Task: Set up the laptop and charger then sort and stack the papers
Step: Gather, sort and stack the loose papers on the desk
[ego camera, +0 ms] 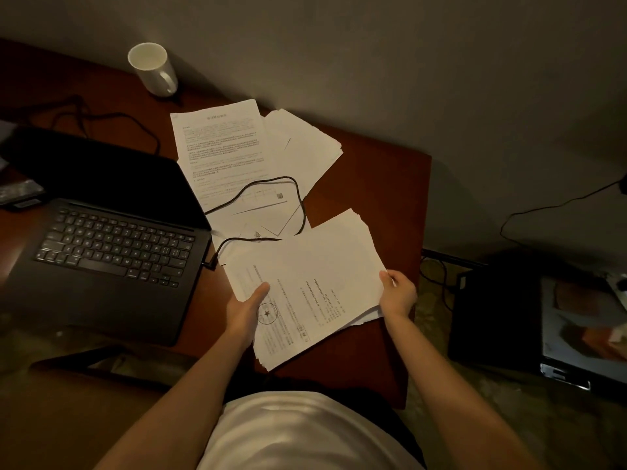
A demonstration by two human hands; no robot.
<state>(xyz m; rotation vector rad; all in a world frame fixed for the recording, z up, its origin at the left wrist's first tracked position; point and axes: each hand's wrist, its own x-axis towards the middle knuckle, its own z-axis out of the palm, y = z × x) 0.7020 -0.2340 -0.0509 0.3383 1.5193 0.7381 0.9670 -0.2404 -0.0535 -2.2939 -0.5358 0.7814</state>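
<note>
Our two forearms reach out from the white shirt at the bottom of the view and meet on the sheaf of papers [305, 286] at the near right part of the desk [383, 184]. Our left hand [246, 308] lies along the sheaf's left edge, thumb flat on the top sheet just above a round stamp, the other fingers hidden beneath, so it seems to pinch the stack. Our right hand [398, 293] curls round the sheaf's right edge, thumb on top; we cannot tell whether the sheaf is lifted or rests on the wood. Its long axis runs diagonally, from the near edge of the desk up toward the far right corner, and its lower sheets are fanned out of line. Beyond it, toward the back edge, lie the loose printed pages [224, 150] and a second fanned pile [305, 144], both straight ahead of the hands and about as reachable by either, the left somewhat nearer the printed pages. Across them loops the charger cable [295, 195], which runs to the right side of the open laptop [108, 245] on the desk's left. We judge that cable must be cleared before those pages can join the sheaf. A white mug [152, 69] stands by the back edge.
</note>
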